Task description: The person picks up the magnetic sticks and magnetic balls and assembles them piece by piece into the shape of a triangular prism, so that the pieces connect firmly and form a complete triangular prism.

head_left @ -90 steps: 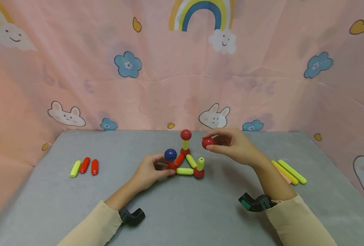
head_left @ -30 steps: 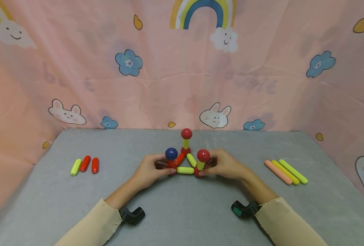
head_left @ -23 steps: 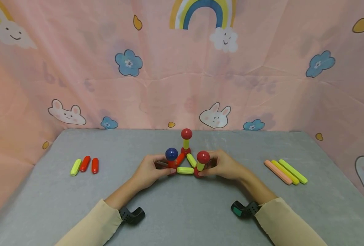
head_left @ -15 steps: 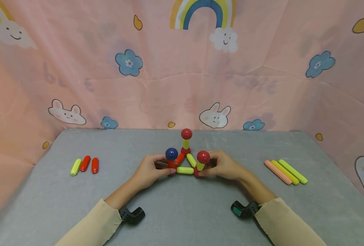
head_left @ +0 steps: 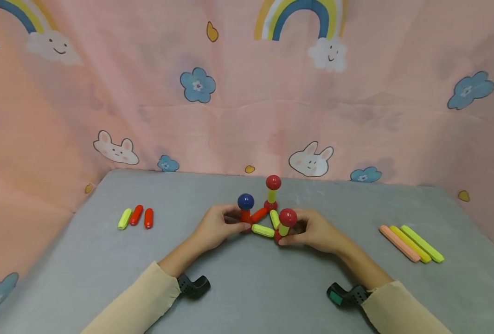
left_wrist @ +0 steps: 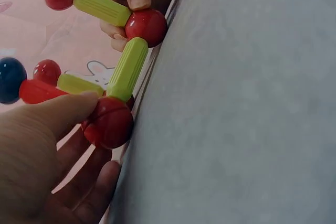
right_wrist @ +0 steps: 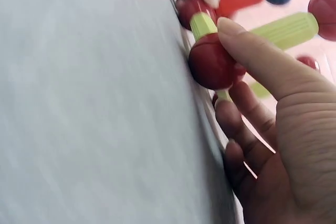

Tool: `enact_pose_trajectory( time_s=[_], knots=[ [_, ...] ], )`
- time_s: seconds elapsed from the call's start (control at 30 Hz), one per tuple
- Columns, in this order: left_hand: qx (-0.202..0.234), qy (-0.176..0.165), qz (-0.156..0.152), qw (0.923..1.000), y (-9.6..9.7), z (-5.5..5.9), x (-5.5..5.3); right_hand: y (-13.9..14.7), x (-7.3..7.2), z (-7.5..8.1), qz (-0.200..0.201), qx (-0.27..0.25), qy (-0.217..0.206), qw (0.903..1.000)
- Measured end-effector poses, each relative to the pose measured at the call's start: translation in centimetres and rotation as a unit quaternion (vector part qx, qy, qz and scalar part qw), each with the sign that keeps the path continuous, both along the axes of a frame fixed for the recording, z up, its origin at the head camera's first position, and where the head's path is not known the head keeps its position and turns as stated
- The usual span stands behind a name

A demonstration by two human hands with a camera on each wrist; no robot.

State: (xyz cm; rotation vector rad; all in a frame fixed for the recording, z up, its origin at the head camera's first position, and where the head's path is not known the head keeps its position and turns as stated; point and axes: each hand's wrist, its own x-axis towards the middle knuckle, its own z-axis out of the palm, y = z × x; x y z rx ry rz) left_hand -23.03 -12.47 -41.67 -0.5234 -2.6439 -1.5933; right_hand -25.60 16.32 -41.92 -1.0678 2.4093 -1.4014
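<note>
A triangle frame of magnetic rods and balls stands between the hands in the head view. My left hand (head_left: 217,227) pinches the red base ball (left_wrist: 108,124) at its left corner, under a red upright rod topped by a blue ball (head_left: 246,201). At the right corner, my right hand (head_left: 317,232) pinches another red base ball (right_wrist: 212,61). Above that one rises a yellow-green upright rod (right_wrist: 283,30) with a red ball (head_left: 288,217) on top. The back corner carries a similar upright with a red ball (head_left: 273,182). Fingers partly hide both front corners.
Left on the grey table (head_left: 247,301) lie a short yellow-green rod (head_left: 125,219) and two red rods (head_left: 136,215). To the right, an orange rod (head_left: 399,243), a yellow rod and a green rod lie side by side. A pink patterned cloth (head_left: 247,116) hangs behind.
The red ball my right hand held in the air is now on the right upright, and that hand grips the base ball below. Lately the head view has swung left and tilted slightly.
</note>
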Motion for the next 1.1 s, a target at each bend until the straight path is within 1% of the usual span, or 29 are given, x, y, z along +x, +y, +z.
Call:
enact_pose_trajectory(
  time_s=[0.13, 0.2, 0.3, 0.47, 0.5, 0.57, 0.63, 0.73, 0.8, 0.87, 1.0, 1.1],
  knots=[
    [0.005, -0.005, 0.038, 0.9993, 0.1, 0.2, -0.2, -0.7, 0.7, 0.4, 0.005, 0.022, 0.0, 0.9998],
    [0.009, -0.005, 0.051, 0.9986, 0.1, 0.2, -0.3, -1.1, 1.0, 0.6, 0.01, 0.029, -0.002, 0.9995],
    [0.01, 0.001, 0.054, 0.9985, 0.0, 0.1, -0.4, -1.6, 1.4, 0.8, 0.019, 0.032, -0.01, 0.9993],
    [0.008, 0.014, 0.047, 0.9987, -0.2, 0.1, -0.5, -1.8, 1.6, 1.1, 0.026, 0.032, -0.038, 0.9984],
    [0.007, 0.014, 0.048, 0.9987, -0.2, 0.2, -0.5, -1.8, 1.6, 1.1, 0.021, 0.028, -0.044, 0.9984],
    [0.004, 0.013, 0.049, 0.9987, -0.3, 0.3, -0.5, -1.7, 1.4, 1.0, -0.009, 0.021, -0.048, 0.9986],
    [0.0, 0.01, 0.057, 0.9983, -0.3, 0.4, -0.4, -1.6, 1.1, 0.9, -0.064, 0.01, -0.043, 0.997],
    [-0.014, 0.007, 0.071, 0.9973, -0.4, 0.6, -0.4, -1.5, 0.7, 0.7, -0.147, 0.001, -0.025, 0.9888],
    [-0.024, 0.005, 0.079, 0.9966, -0.4, 0.7, -0.4, -1.5, 0.6, 0.6, -0.175, 0.008, -0.01, 0.9844],
    [-0.032, 0.002, 0.08, 0.9963, -0.5, 0.9, -0.5, -1.6, 0.5, 0.5, -0.172, 0.018, 0.0, 0.985],
    [-0.042, -0.002, 0.076, 0.9962, -0.4, 1.1, -0.7, -1.6, 0.5, 0.1, -0.141, 0.027, 0.012, 0.9896],
    [-0.052, -0.007, 0.065, 0.9965, -0.1, 1.3, -1.2, -1.5, 0.5, -0.2, -0.138, 0.024, 0.02, 0.9899]
  ],
)
